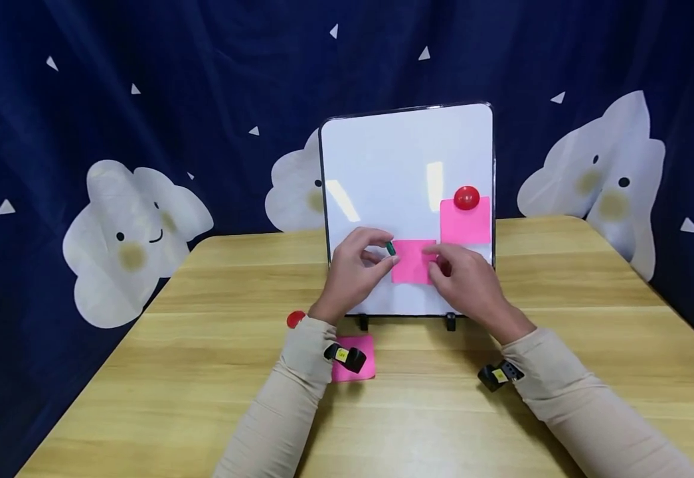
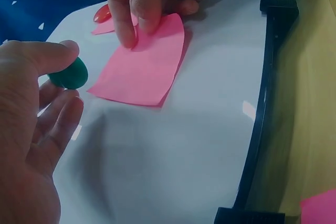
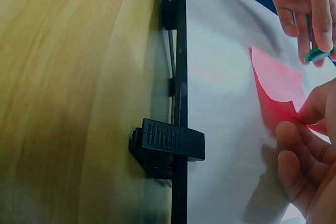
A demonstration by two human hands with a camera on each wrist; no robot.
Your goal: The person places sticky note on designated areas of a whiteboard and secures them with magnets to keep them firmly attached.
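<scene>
My left hand (image 1: 355,271) pinches a round green magnet (image 2: 72,74) between thumb and fingers, just left of a pink sticky note (image 1: 409,265). My right hand (image 1: 469,279) pinches that note near its right edge and holds it against the lower middle of the whiteboard (image 1: 382,166). In the left wrist view the note's lower edge stands off the board, with a shadow under it. Higher up on the right, a second pink sheet (image 1: 463,229) hangs beneath a red magnet (image 1: 467,198).
The whiteboard leans upright on black stand feet (image 1: 451,322) on a wooden table (image 1: 203,372). Under my left forearm lies a pink note pad (image 1: 363,352), partly covered by the wrist. Another red magnet (image 1: 295,319) sits left of that wrist. A dark blue curtain (image 1: 203,79) hangs behind.
</scene>
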